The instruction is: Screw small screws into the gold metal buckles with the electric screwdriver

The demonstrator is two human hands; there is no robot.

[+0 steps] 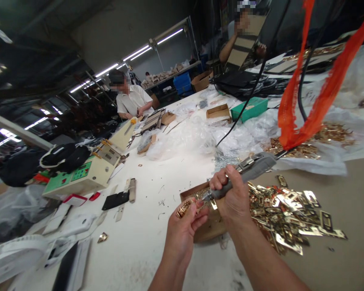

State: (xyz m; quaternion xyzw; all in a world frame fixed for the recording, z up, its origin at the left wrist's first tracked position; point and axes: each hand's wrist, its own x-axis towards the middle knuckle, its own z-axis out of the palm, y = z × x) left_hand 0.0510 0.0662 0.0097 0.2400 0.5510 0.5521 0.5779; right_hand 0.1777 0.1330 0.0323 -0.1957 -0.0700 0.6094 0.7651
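Hardware (183, 208), shiny, gold-toned and ribbed, is being pinched by the left hand (182, 223) near a cardboard box (210, 229) on the tabletop (148, 210). A slim grey tool (257, 165) is being clasped by the right hand (234, 194), fingers wrapped closed; its tip is being aimed leftward at the hardware, its long axis being slanted. Beyond, an orange strap (293, 139) is being suspended at its rear.

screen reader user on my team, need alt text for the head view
A person's right hand grips a gray handheld tool, its tip at the left hand, which holds gold pieces. Gold fittings lie heaped on a brown board.
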